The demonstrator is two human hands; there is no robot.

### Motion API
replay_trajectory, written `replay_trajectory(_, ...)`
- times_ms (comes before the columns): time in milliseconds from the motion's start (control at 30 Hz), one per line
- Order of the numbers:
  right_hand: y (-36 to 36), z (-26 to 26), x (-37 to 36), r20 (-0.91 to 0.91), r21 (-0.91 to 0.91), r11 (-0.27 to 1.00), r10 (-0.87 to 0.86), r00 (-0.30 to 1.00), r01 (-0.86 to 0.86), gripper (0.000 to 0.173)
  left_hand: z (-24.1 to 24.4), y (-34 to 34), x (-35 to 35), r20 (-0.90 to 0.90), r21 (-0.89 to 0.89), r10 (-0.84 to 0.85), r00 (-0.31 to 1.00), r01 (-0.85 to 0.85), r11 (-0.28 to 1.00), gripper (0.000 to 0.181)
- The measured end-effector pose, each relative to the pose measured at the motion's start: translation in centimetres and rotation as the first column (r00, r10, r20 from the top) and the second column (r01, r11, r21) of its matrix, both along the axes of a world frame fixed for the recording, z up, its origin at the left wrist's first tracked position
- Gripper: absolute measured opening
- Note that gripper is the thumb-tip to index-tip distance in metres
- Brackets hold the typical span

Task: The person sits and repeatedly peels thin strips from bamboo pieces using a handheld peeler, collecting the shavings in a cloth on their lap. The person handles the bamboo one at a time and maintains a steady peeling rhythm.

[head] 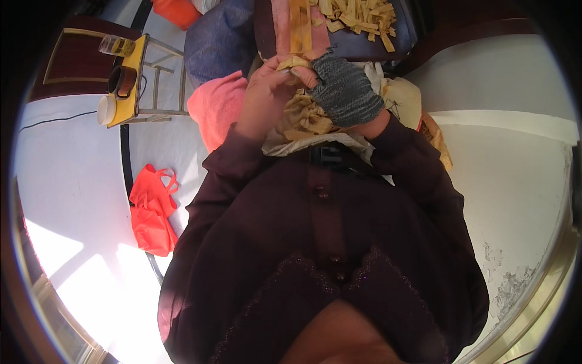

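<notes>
A pale yellow folded strip (pixel 294 62) is pinched between the fingers of both my hands. My bare left hand (pixel 267 88) grips it from the left. On the other side, my right hand (pixel 343 91) wears a grey knitted fingerless glove with frayed edges, and its thumb presses on the strip. Directly below the hands, several similar strips (pixel 311 119) lie in an open cloth sack (pixel 295 146) at my lap. Fingers partly cover the strip's folds.
Ahead stands a dark surface (pixel 354 50) bearing a pile of strips (pixel 363 18), pink cloth (pixel 281 22) and a wooden board (pixel 300 27). At left, a yellow-topped stool (pixel 132 91) carries a glass jar (pixel 116 45), a dark mug (pixel 121 82) and a white cup (pixel 106 110). A red bag (pixel 152 214) lies on the floor.
</notes>
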State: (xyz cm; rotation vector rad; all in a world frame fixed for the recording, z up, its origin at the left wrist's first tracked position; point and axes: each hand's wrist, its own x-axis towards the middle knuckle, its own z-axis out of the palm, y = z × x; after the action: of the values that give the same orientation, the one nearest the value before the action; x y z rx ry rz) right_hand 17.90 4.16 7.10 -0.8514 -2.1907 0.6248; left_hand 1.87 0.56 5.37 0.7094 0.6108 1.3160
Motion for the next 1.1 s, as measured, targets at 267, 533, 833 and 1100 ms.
replay_trajectory(267, -0.6, 1.3, 0.3, -0.268, -0.270, 0.939, 0.138, 0.954, -0.212, 0.032, -0.1, 1.3, -1.4, -0.357, 0.380, 0.319, 0.878, -0.176, 0.908, 0.020)
replay_trajectory(533, 0.5, 1.6, 0.6, -0.194, -0.507, 0.861, -0.062, 0.979, -0.046, 0.039, 0.0, 0.0, 0.7, -0.411, 0.246, 0.380, 0.829, -0.301, 0.922, 0.022)
replay_trajectory(833, 1.2, 1.2, 0.6, -0.446, -0.716, 0.640, -0.114, 0.888, -0.277, 0.024, 1.4, 0.8, -0.1, -0.398, 0.134, 0.325, 0.858, -0.297, 0.946, 0.015)
replay_trajectory(1100, 1.5, 1.3, 3.4, -0.250, -0.436, 0.893, 0.000, 0.968, -0.112, 0.022, 3.4, 0.2, -2.8, -0.542, 0.308, 0.392, 0.743, -0.258, 0.916, 0.015)
